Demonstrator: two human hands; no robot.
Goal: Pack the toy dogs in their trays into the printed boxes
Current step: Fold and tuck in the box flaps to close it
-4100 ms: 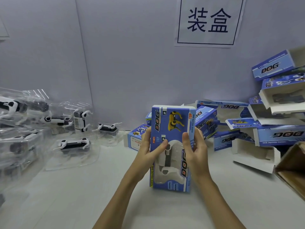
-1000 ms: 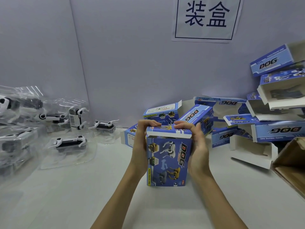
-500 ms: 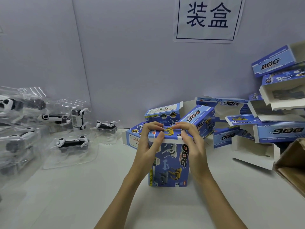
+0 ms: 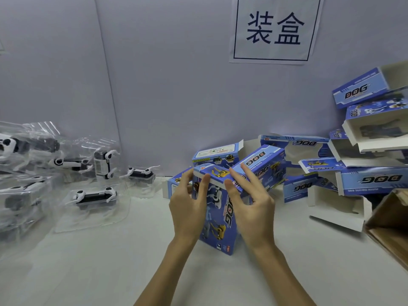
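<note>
Box (image 4: 217, 215) now tilted; right hand (image 4: 254, 208) fingers straightened.

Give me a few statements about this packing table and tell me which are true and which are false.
1. Both hands are at the standing blue box. True: the left hand and the right hand are at its top end.
2. The toy dogs in clear trays lie on the person's right. False: they lie on the left.
3. A pile of blue boxes sits on the right. True.
4. The sign on the wall is red. False: it is white paper with dark characters.
5. A brown carton shows at the right edge. True.
</note>
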